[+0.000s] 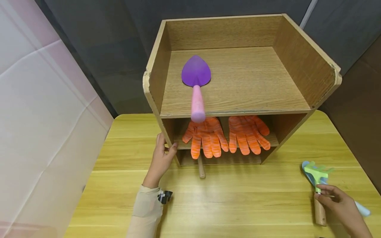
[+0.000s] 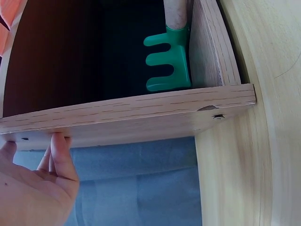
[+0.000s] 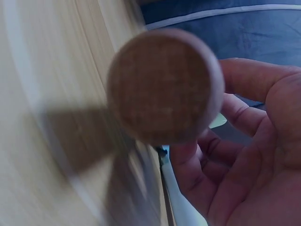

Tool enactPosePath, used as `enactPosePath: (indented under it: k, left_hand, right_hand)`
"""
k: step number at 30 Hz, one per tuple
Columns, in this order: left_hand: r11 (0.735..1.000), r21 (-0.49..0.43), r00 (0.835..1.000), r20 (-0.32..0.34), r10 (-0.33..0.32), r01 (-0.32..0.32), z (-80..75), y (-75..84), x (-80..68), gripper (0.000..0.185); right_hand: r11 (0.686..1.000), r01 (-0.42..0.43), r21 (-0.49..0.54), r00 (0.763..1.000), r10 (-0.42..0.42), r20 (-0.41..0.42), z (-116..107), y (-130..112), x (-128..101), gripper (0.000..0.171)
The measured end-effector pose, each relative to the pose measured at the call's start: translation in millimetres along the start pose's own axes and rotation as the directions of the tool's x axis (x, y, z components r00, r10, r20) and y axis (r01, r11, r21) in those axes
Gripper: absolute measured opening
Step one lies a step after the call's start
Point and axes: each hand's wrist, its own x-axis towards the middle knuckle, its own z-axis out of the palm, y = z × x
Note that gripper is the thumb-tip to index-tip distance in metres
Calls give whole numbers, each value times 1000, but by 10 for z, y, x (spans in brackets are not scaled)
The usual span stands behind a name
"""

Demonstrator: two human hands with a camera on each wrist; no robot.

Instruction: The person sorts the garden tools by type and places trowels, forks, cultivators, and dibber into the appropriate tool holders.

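My left hand (image 1: pixel 165 147) rests on the left side panel of a wooden shelf unit (image 1: pixel 297 62), fingers straight along the outside, thumb at the front edge. From the left wrist view, its fingers (image 2: pixel 57 153) press the panel edge (image 2: pixel 141 110). My right hand (image 1: pixel 322 195) grips a light green hand rake (image 1: pixel 317 173) by its wooden handle at the table's right front. In the blurred right wrist view the handle's round end (image 3: pixel 164 87) fills the frame, with my fingers (image 3: pixel 244 141) curled beside it.
A purple trowel (image 1: pixel 195 74) with a pink handle lies on the top shelf. Two orange gloves (image 1: pixel 226 135) hang over the middle shelf. A darker green rake (image 2: pixel 167 61) lies in the bottom compartment, its handle (image 1: pixel 201 170) sticking out. A pale blue trowel (image 1: pixel 363 209) lies under the light green rake.
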Motion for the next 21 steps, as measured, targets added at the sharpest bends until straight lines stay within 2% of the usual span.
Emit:
enactPosePath:
  k: [4, 10, 21]
  left_hand:
    - [1000, -3, 1000, -5, 3, -3, 3, 3, -1, 46]
    - [1000, 1, 1000, -7, 6, -5, 3, 2, -4, 47]
    - [1000, 12, 1000, -2, 7, -7, 2, 3, -2, 49]
  right_hand:
    - [999, 33, 14, 999, -33, 2, 49, -47, -41, 34]
    - [996, 83, 24, 997, -83, -5, 131, -100, -59, 36]
    - [993, 120, 11, 992, -121, 40, 229, -195, -64, 37]
